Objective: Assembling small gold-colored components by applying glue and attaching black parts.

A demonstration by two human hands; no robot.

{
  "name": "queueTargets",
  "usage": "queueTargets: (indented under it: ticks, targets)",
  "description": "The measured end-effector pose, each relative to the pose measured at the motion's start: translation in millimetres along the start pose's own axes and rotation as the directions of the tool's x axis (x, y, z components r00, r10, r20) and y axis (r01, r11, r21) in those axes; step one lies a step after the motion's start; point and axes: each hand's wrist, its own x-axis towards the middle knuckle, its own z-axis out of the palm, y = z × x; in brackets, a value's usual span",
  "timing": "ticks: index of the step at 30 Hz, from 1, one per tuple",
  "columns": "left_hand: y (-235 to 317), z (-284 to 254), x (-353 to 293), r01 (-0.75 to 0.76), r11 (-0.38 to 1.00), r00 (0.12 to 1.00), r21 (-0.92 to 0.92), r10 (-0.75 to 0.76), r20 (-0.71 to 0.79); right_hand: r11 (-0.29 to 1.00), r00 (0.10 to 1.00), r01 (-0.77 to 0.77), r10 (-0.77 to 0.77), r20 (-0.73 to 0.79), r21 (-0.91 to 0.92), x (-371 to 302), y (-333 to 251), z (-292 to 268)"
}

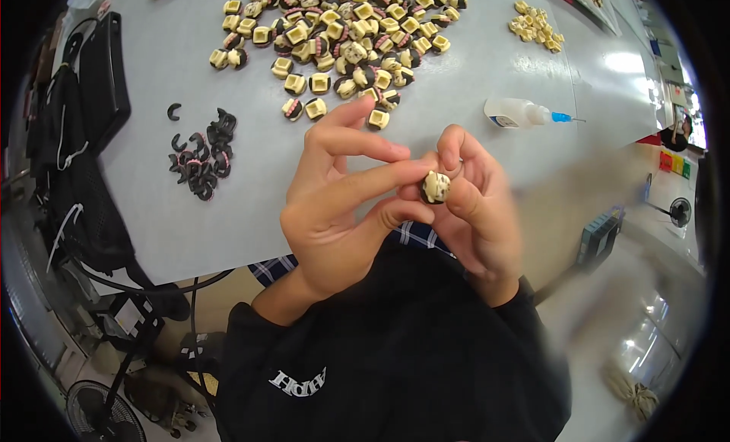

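Close in front of my body, above the table's near edge, I hold a small cream and black figurine head (pixel 436 187) with dark speckles on its face. My left hand (pixel 334 191) pinches it from the left with fingertips and thumb. From the other side the fingers and thumb of my right hand (pixel 480 206) close on it, hiding part of the piece. Beyond my hands lies a large pile of similar cream, black and pink pieces (pixel 353 50), many showing a square hollow. To the left sits a small heap of black curved pieces (pixel 201 157), some edged in pink.
A translucent squeeze bottle (pixel 517 113) with a blue needle tip lies on the grey table (pixel 228 240), right of my hands. Farther back is a cluster of small cream parts (pixel 536 27). A black case and cables (pixel 99 77) line the left edge.
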Motion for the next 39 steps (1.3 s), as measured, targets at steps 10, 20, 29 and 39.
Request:
queueTargets:
  ticks: [10,20,29,39]
  targets:
    - [11,11,8,-0.122,0.987,0.978,-0.107,0.102,-0.182,0.982,0.978,0.158,-0.170,0.118,0.104,6,-3,1]
    - [24,2,-6,-0.079,0.988,0.947,-0.131,0.033,-0.319,0.118,0.570,0.617,-0.749,0.338,-0.778,48,-28,36]
    - [70,-43,-8,-0.019,0.555,0.924,0.832,0.328,-0.197,-0.274,0.084,0.651,-0.901,0.426,-0.708,-22,-10,-15]
    - [48,-81,-14,0.253,0.550,0.896,0.796,0.177,-0.407,0.089,0.198,0.573,-0.980,0.032,-0.815,-18,-14,-60]
